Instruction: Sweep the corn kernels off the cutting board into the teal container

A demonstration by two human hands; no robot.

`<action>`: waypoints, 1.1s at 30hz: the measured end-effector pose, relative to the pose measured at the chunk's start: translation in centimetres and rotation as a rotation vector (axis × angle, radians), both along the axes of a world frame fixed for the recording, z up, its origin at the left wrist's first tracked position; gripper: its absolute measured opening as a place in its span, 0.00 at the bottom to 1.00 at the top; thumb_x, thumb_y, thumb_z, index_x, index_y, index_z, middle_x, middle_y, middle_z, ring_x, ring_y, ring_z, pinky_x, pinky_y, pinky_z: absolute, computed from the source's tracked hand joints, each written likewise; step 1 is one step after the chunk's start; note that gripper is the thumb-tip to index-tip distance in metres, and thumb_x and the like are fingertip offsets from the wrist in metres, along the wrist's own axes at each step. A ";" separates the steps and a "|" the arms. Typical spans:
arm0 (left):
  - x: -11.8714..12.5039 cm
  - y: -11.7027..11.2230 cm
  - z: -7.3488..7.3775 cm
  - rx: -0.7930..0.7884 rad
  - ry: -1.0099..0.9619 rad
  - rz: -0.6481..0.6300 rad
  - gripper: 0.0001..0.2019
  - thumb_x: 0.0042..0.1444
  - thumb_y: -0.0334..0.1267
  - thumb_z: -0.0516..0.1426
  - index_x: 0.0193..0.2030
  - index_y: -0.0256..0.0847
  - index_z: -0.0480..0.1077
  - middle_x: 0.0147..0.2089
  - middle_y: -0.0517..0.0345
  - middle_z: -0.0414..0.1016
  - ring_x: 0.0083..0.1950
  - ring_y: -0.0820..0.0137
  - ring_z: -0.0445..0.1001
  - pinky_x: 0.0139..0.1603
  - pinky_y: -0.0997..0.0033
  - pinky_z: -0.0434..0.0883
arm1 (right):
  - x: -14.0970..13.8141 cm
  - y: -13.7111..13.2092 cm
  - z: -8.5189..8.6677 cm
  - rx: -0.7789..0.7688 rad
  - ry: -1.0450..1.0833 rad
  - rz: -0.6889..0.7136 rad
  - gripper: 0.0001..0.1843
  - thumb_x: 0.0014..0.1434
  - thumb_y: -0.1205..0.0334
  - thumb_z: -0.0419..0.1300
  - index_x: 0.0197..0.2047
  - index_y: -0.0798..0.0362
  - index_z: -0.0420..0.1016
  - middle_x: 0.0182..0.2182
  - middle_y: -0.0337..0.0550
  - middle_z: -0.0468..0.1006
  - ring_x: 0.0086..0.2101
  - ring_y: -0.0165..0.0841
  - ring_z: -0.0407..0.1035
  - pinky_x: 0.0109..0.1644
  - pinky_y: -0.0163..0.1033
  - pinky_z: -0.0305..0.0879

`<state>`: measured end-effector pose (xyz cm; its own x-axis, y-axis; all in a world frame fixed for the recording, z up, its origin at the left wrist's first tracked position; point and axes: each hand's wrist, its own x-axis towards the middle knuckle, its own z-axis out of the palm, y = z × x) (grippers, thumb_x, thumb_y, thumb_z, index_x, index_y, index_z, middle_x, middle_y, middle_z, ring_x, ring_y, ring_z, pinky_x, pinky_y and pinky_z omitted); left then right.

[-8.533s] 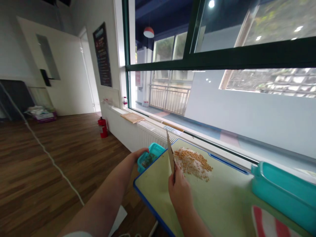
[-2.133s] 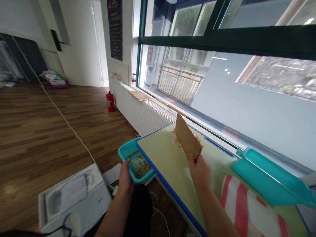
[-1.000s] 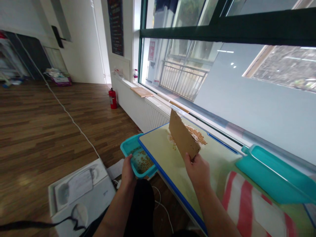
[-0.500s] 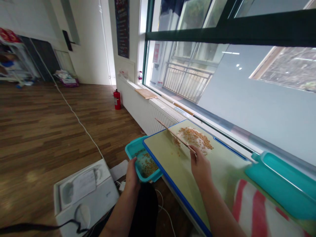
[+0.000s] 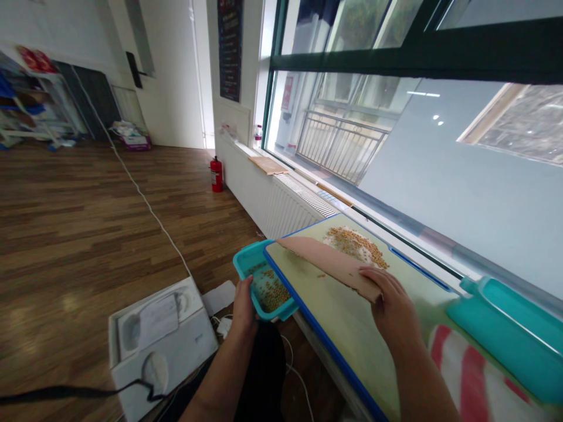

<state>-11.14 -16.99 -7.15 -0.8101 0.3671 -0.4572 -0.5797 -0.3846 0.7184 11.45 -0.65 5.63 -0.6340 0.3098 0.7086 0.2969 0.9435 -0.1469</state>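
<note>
My left hand point(image 5: 244, 305) grips the near left rim of a teal plastic bin point(image 5: 253, 252), held against the table's edge and partly under it. Soybean-like tan grains point(image 5: 276, 294) lie in its bottom. In my right hand point(image 5: 387, 296) is a flat piece of cardboard point(image 5: 328, 258), fingers over its top edge, tilted on the pale yellow-green board point(image 5: 343, 328) with blue edging. Behind the cardboard a heap of tan grains and white powder point(image 5: 356, 243) is spread on the board. The cardboard hides part of that heap.
On the right sit a teal tray point(image 5: 505, 328) and a red-and-white striped cloth point(image 5: 472, 369). Left on the floor lies a white box point(image 5: 176, 346) with a white cable point(image 5: 145, 199) running past. A radiator point(image 5: 290, 205) and window line the far side; a red fire extinguisher point(image 5: 216, 174) stands beyond.
My right hand has drawn the cardboard nearer to me and turned its broad face into view. My left hand still holds the bin. The whole view has shifted slightly.
</note>
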 end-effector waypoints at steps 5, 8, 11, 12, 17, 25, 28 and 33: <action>0.2 0.0 0.0 0.000 0.009 0.003 0.16 0.54 0.45 0.59 0.47 0.39 0.72 0.43 0.50 0.78 0.47 0.61 0.77 0.49 0.59 0.73 | 0.2 -0.4 0.2 0.001 0.085 -0.190 0.20 0.56 0.71 0.50 0.51 0.51 0.71 0.47 0.48 0.77 0.49 0.39 0.71 0.56 0.49 0.66; -0.6 -0.2 0.4 -0.022 0.001 0.011 0.16 0.54 0.44 0.60 0.47 0.39 0.72 0.42 0.50 0.78 0.45 0.60 0.78 0.48 0.59 0.73 | -0.2 -1.0 0.0 0.004 0.118 -0.291 0.19 0.58 0.69 0.50 0.51 0.52 0.72 0.45 0.50 0.78 0.46 0.39 0.72 0.53 0.47 0.68; -1.7 -0.6 0.9 -0.084 0.039 0.021 0.21 0.50 0.42 0.63 0.50 0.40 0.72 0.42 0.49 0.78 0.46 0.58 0.77 0.47 0.59 0.73 | -0.8 -1.5 -0.3 0.017 0.112 -0.274 0.18 0.59 0.68 0.50 0.51 0.54 0.72 0.46 0.50 0.78 0.46 0.38 0.72 0.52 0.45 0.68; -2.0 -0.7 1.1 -0.118 0.060 0.037 0.23 0.48 0.41 0.64 0.52 0.40 0.71 0.43 0.49 0.77 0.47 0.58 0.77 0.48 0.59 0.73 | -0.9 -1.7 -0.4 0.025 0.101 -0.256 0.18 0.60 0.68 0.50 0.51 0.54 0.72 0.46 0.50 0.78 0.46 0.38 0.72 0.53 0.45 0.67; -2.4 -0.8 1.5 -0.138 0.060 0.063 0.25 0.48 0.40 0.64 0.55 0.41 0.71 0.44 0.50 0.77 0.46 0.60 0.77 0.48 0.60 0.73 | -1.2 -2.2 -0.3 0.046 0.089 -0.369 0.17 0.62 0.64 0.49 0.50 0.55 0.73 0.43 0.52 0.80 0.42 0.38 0.73 0.46 0.42 0.67; -2.8 -0.8 1.4 -0.133 0.092 0.066 0.21 0.46 0.40 0.64 0.50 0.40 0.73 0.42 0.52 0.77 0.43 0.62 0.77 0.48 0.60 0.73 | -1.4 -4.9 0.8 0.076 -0.044 -0.745 0.21 0.64 0.56 0.50 0.49 0.59 0.77 0.24 0.50 0.77 0.22 0.33 0.68 0.26 0.36 0.52; -2.7 -0.9 1.7 -0.110 0.086 0.039 0.22 0.46 0.40 0.64 0.50 0.39 0.72 0.42 0.52 0.77 0.43 0.62 0.77 0.46 0.59 0.73 | -1.7 -4.6 0.0 -0.010 -0.057 -0.667 0.22 0.64 0.54 0.49 0.46 0.58 0.78 0.22 0.47 0.76 0.21 0.32 0.66 0.26 0.35 0.50; -2.1 -1.1 2.6 -0.128 0.050 0.051 0.22 0.46 0.39 0.63 0.50 0.39 0.72 0.40 0.53 0.77 0.43 0.61 0.77 0.45 0.60 0.73 | -1.8 -3.7 -1.2 -0.108 -0.068 -0.645 0.22 0.64 0.54 0.47 0.45 0.58 0.78 0.23 0.47 0.76 0.22 0.33 0.67 0.27 0.35 0.52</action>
